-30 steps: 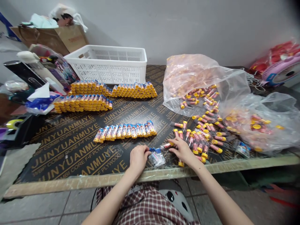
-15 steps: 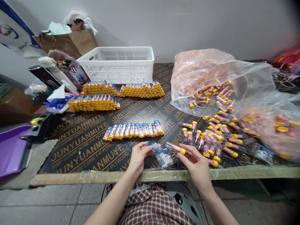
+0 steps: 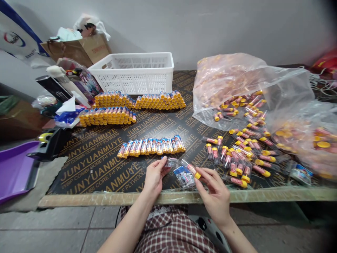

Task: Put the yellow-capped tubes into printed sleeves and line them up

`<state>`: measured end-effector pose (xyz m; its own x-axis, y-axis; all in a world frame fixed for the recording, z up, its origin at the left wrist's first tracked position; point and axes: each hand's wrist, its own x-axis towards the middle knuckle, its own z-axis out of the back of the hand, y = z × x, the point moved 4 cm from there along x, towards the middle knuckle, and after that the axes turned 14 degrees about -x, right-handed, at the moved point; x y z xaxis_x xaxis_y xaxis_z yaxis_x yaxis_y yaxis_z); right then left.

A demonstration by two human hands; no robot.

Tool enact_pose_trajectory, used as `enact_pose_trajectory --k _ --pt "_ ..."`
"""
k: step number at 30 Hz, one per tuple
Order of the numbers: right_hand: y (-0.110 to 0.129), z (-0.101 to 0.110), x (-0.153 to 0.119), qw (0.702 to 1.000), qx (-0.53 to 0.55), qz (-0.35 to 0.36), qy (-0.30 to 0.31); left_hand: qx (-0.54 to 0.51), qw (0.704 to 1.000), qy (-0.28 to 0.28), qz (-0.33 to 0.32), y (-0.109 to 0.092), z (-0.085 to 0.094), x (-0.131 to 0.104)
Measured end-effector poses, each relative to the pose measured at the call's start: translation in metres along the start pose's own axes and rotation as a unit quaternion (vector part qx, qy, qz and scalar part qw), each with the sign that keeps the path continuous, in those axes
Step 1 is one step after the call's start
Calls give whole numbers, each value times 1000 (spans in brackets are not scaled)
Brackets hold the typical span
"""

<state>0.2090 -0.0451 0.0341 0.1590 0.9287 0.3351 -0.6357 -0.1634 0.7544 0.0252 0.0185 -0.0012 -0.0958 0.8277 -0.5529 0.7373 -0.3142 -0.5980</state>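
My left hand (image 3: 156, 175) pinches a small clear plastic wrapper (image 3: 171, 162) near the table's front edge. Between the fingers of my right hand (image 3: 213, 186) is a clear tube (image 3: 190, 168) with red-and-white contents and a yellow cap, its clear end pointing toward the wrapper. Just below both lies a blue-and-clear packet pile (image 3: 184, 176). Behind my hands stretches a row of blue-labelled tubes (image 3: 152, 146). To the right of my right hand, yellow-capped tubes (image 3: 238, 158) without blue labels lie loosely heaped.
Stacks of labelled tubes (image 3: 107, 116) stand before a white basket (image 3: 134, 79). A large clear bag (image 3: 229, 77) of tubes lies at the back right. Bottles (image 3: 64, 82), a paper bag (image 3: 92, 49) and a purple dustpan (image 3: 15, 168) are at the left.
My right hand has moved left with the tube, bringing it closer to the wrapper in my left hand. The wrapper now shows clear rather than blue by my left fingertips.
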Motion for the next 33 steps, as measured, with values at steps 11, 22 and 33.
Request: enact_pose_trajectory --k 11,22,33 --pt "11 -14 0 991 0 104 88 22 993 112 4 0 -18 -16" --pt "11 -17 15 961 34 180 207 112 968 167 150 24 -22 -35" --pt "7 -19 10 968 95 155 173 106 968 170 152 25 -25 -39"
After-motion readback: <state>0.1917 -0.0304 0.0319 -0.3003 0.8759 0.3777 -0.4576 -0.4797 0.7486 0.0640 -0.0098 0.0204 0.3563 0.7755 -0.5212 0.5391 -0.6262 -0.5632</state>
